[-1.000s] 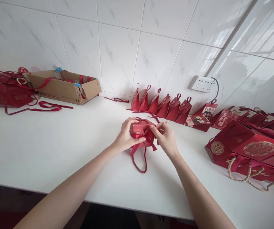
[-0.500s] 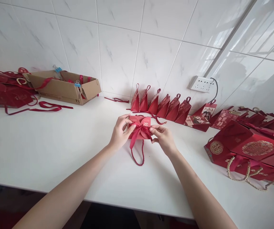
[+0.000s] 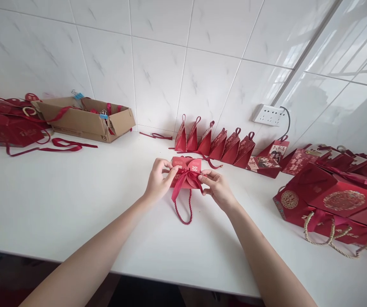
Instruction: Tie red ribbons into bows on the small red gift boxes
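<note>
A small red gift box [image 3: 196, 163] with gold characters and curved, overlapping flaps lies on the white table in front of me. A dark red ribbon [image 3: 179, 187] is tied in a bow across its top, one tail hanging over the near side. My left hand [image 3: 158, 179] is closed at the box's left edge, thumb on top. At the right side, my right hand [image 3: 218, 187] pinches the ribbon between thumb and fingers. From under the box a twisted red cord handle [image 3: 190, 209] loops toward me on the table.
Several red pointed boxes [image 3: 230, 147] with loops stand along the tiled wall. Larger red gift boxes [image 3: 318, 187] with rope handles crowd the right. At left are a cardboard box [image 3: 77, 121] holding ribbons, a loose ribbon [image 3: 68, 147] and more red boxes [image 3: 10, 128].
My left thumb has slid off the bow's left part toward the box edge. The bow's knot looks narrower, and my right hand still pinches the ribbon.
</note>
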Available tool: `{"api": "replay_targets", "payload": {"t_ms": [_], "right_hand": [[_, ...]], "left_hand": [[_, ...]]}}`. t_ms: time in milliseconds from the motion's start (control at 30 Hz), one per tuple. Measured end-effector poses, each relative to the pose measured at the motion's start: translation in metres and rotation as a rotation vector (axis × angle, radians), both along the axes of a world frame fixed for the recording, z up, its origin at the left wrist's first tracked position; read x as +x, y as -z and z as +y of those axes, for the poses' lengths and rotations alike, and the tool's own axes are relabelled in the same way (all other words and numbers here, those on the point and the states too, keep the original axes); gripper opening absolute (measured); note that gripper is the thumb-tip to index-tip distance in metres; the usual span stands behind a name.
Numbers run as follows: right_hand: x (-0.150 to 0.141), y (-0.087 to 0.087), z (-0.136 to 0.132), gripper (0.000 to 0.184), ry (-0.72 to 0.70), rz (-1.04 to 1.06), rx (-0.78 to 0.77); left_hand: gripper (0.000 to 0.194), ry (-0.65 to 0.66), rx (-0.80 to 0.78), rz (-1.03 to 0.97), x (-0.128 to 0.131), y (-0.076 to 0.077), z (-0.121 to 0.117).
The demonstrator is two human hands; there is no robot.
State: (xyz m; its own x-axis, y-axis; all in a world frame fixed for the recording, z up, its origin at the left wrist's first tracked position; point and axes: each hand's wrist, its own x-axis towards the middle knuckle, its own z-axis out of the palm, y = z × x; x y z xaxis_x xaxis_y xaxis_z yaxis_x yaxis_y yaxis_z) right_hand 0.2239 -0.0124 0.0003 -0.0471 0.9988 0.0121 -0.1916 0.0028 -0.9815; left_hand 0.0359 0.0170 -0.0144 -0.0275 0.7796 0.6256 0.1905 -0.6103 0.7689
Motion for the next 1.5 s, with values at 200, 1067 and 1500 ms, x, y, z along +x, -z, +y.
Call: {"api": "replay_targets", "payload": {"t_ms": [200, 1067, 1500], "right_hand": [[0.0022, 0.0014, -0.0008, 0.029, -0.025, -0.033, 0.022], [0.0020, 0.0013, -0.0033, 0.033, -0.039, -0.072, 0.002], [0.0043, 0.0003, -0.0041, 0.037, 0.010, -0.117, -0.015]], "left_hand": [[0.020, 0.066, -0.090, -0.031, 0.0006, 0.0004, -0.0014], [0.019, 0.040, -0.098, 0.006, 0.0005, 0.0011, -0.0019], [0.017, 0.065, 0.022, -0.017, 0.0080, 0.0069, 0.0022]]}}
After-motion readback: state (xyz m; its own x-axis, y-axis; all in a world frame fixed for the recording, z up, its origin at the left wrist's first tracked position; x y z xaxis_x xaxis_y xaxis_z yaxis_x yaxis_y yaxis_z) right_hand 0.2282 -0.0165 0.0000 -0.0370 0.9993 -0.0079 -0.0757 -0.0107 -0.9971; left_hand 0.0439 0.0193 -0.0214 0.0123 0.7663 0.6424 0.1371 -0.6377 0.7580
